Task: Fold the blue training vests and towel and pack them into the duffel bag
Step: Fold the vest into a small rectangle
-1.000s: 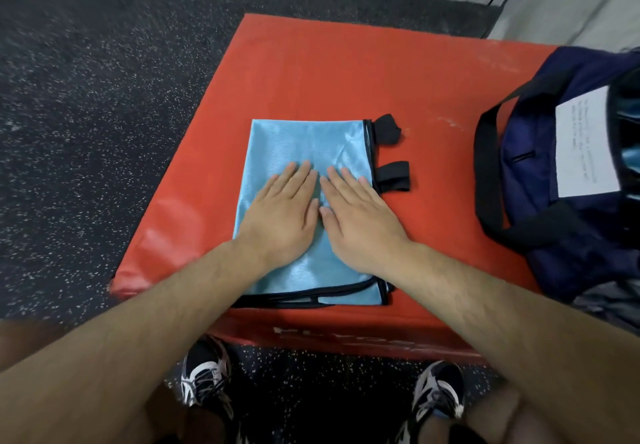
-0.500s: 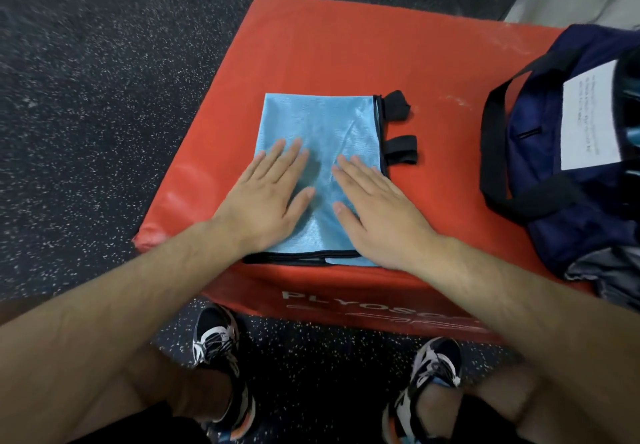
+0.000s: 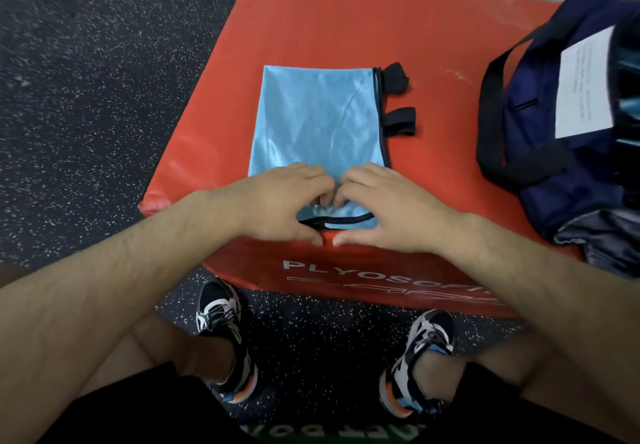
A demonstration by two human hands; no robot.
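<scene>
Both hands have slid back from the middle of the blue vest (image 3: 311,118) to its near hem, and the fingers that lay flat and spread half a second ago are now curled. The left hand (image 3: 277,206) and the right hand (image 3: 391,206) sit side by side at the lower centre of the frame, with their curled fingertips almost meeting on the cloth. Each thumb lies on the front lip of the red plyo box (image 3: 346,21), so the black-trimmed hem is pinched between fingers and thumb. Whether the thumbs reach under the cloth cannot be told.

The vest lies folded into a flat rectangle at the centre of the frame, on top of the box. Its far edge is towards the top of the frame, and two black tabs (image 3: 394,78) stick out from its right side.

At the right edge of the frame the navy duffel bag (image 3: 571,180) rests on the same box, well apart from the vest, with a black strap (image 3: 491,97) looping down its side. A white sheet (image 3: 585,87) lies on the bag.

Speckled dark floor (image 3: 86,97) fills the left of the frame, and two shoes (image 3: 220,315) stand on it at the bottom, in front of the box.
</scene>
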